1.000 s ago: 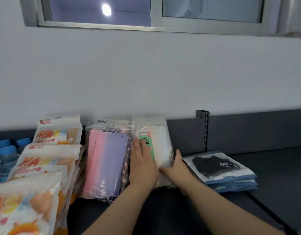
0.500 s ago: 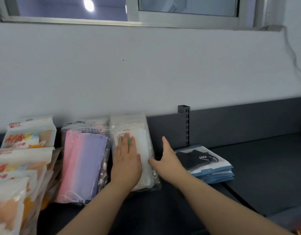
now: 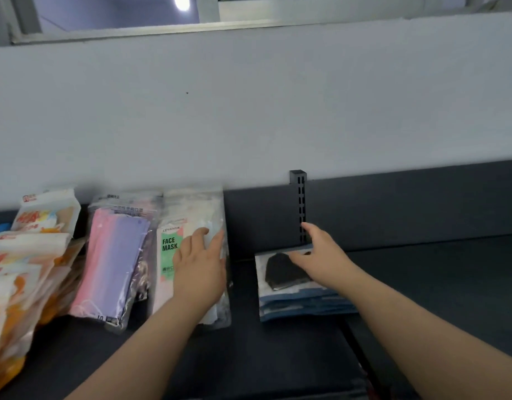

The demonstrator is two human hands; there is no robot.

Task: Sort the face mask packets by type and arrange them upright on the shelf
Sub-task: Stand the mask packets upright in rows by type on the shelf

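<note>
My right hand [image 3: 318, 255], fingers spread, rests on the flat black-mask packet stack [image 3: 295, 287]; left hand [image 3: 200, 267], flat, steadies the leaning "FACE MASK" packet [image 3: 188, 226]. Film light, slick, floppy; I'd grip stack edges.

Two hands [image 3: 201, 267], four packet kinds [image 3: 116, 261]

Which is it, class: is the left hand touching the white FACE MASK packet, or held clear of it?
Touching. The head view shows the left hand lying flat on the white FACE MASK packet, fingers spread over its front with no gap visible.
</note>
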